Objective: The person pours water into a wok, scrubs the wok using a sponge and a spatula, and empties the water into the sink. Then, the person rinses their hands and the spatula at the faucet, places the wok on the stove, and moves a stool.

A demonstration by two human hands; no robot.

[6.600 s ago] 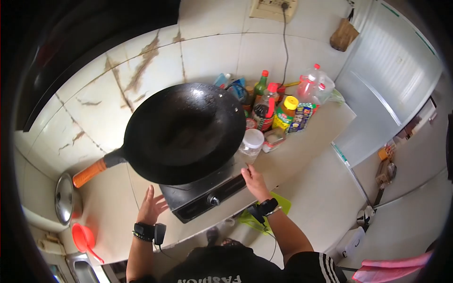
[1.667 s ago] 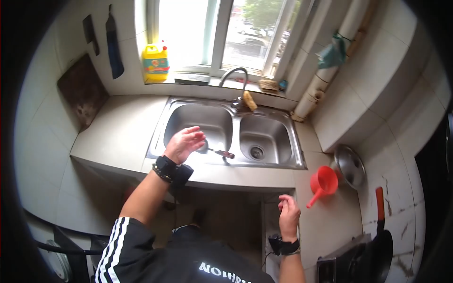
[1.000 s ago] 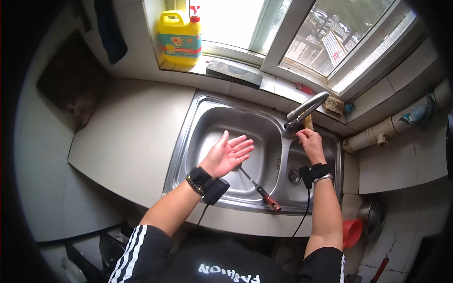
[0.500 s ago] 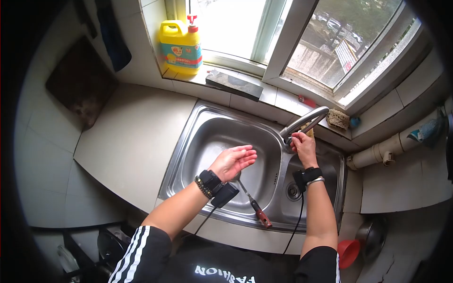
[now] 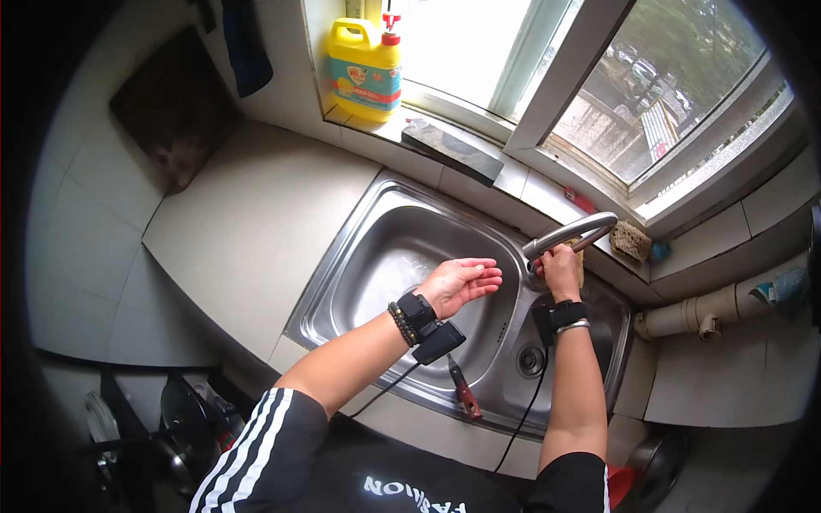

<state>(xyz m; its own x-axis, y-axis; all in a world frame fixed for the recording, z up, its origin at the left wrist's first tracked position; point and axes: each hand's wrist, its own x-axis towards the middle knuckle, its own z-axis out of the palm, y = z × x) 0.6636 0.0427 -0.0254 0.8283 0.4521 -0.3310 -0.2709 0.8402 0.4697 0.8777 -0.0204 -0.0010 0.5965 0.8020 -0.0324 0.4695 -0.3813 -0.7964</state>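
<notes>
My left hand [image 5: 463, 287] is held palm up over the large basin [image 5: 376, 248], fingers stretched out and holding nothing. My right hand [image 5: 560, 272] reaches to the base of the steel faucet [image 5: 575, 232], its fingers closed at the faucet handle, which they mostly hide. No water shows below the spout. Below my left wrist, a kitchen utensil with a dark and red handle [image 5: 464, 392] leans over the sink's front rim. Its working end is hidden behind my left hand and wrist device.
The small basin [image 5: 575, 376] with its drain lies right. On the sill stand a yellow detergent jug [image 5: 366, 73], a dark whetstone-like block [image 5: 453, 151] and a sponge [image 5: 630, 242]. A pipe [image 5: 684, 316] runs along the right wall. Cables hang from both wrist devices.
The view has shifted, so the sill and counter sit further right. My left hand has moved right, nearer the faucet, covering more of the utensil. My right hand stays at the faucet handle.
</notes>
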